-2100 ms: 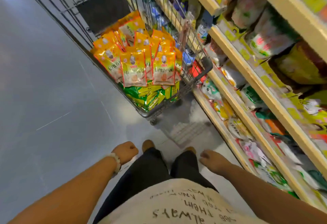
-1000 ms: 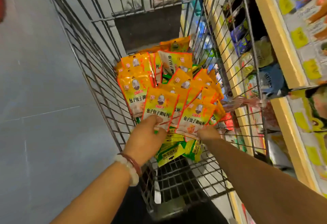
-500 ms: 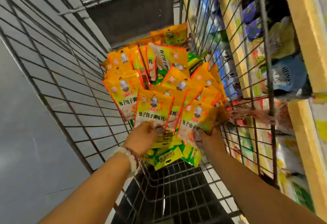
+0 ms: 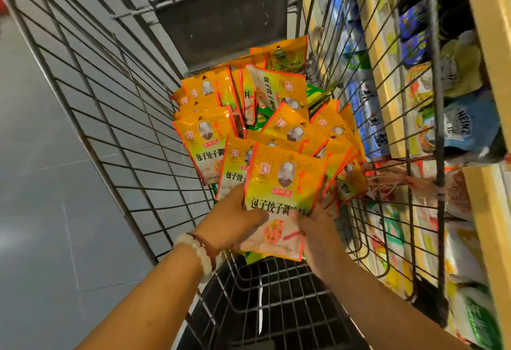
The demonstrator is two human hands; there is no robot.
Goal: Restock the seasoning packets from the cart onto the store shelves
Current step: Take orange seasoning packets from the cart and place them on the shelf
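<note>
Head view: both my hands on one seasoning packet inside the cart.

Grey floor [image 4: 41, 211] on the left, then the wire cart [image 4: 116, 128]; my left hand [image 4: 235, 222] grips the front packet [image 4: 282, 200] with thumb on its face, my right hand [image 4: 318, 233] pinches its other edge, the orange packet pile [image 4: 276, 117] behind, store shelves [image 4: 387, 87] at right.

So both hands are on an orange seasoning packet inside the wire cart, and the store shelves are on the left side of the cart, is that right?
Not quite. Both the left hand and right hand do hold the front orange seasoning packet inside the wire cart, but the store shelves stand on the cart's right side, not its left. The head view shows this.
</note>
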